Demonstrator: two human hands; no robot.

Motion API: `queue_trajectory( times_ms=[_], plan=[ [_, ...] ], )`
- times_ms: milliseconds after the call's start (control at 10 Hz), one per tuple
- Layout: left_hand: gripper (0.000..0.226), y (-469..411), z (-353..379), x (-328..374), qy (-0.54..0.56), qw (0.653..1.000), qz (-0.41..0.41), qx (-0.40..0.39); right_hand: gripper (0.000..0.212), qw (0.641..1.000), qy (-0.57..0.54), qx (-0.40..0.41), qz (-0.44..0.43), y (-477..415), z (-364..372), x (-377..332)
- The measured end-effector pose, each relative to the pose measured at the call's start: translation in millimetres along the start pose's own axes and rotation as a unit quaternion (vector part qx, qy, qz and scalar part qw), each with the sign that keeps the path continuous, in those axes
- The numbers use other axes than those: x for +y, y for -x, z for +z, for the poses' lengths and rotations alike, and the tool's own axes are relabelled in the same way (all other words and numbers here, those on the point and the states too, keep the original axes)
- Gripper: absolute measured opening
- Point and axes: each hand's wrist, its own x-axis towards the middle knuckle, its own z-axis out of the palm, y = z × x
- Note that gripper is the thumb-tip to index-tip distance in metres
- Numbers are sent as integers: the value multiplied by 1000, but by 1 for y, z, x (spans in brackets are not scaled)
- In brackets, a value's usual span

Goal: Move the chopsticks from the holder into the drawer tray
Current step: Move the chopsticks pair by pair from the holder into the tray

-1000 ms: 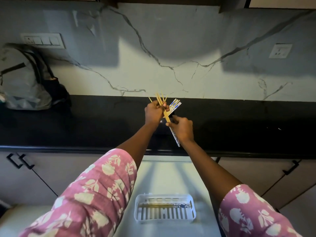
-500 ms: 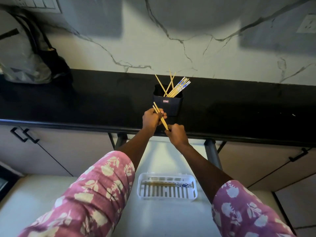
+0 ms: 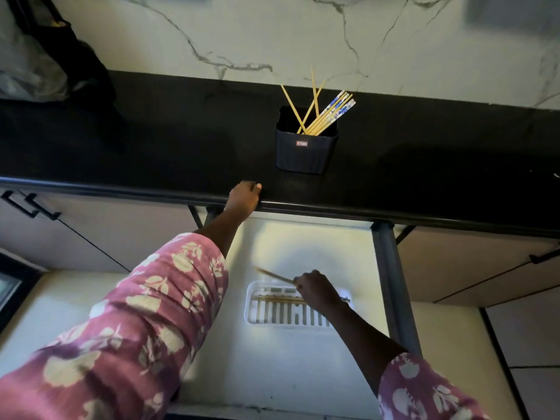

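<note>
Chopsticks of pale yellow wood (image 3: 274, 275), blurred, stick out up and to the left from the right hand (image 3: 318, 291) in the lower centre of the frame. Its fingers (image 3: 298, 281) are curled closed around their near end, and the free ends point toward the left. The hand hovers over the white slotted plastic tray (image 3: 253, 300), which lies on the pale floor of the open drawer (image 3: 291, 359); another chopstick pair (image 3: 278, 298) lies flat along the tray's far side, just below the held ones. Above, in the upper centre, the black ribbed plastic holder (image 3: 305, 153) stands on the black countertop (image 3: 151, 140), with more yellow and blue-patterned chopsticks (image 3: 325, 113) leaning inside. The left hand (image 3: 245, 197) rests on the counter's front edge, fingers bent over it, gripping nothing else.
</note>
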Motion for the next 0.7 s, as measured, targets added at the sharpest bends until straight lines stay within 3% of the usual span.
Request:
queue_trajectory(
  times_ms=[100, 200, 500, 700],
  plan=[
    [52, -17, 6, -12, -148, 987, 13, -55, 27, 998, 45, -38, -10, 4, 21, 4],
    [61, -28, 10, -19, -198, 977, 6, -83, 26, 997, 53, -61, -4, 5, 34, 6],
    [84, -44, 21, -10, -228, 968, -55, -87, 27, 993, 50, -107, -8, -5, 49, -5],
    [82, -49, 22, -10, -232, 965, -69, -98, 32, 989, -38, -119, 78, -16, 42, -4]
  ],
)
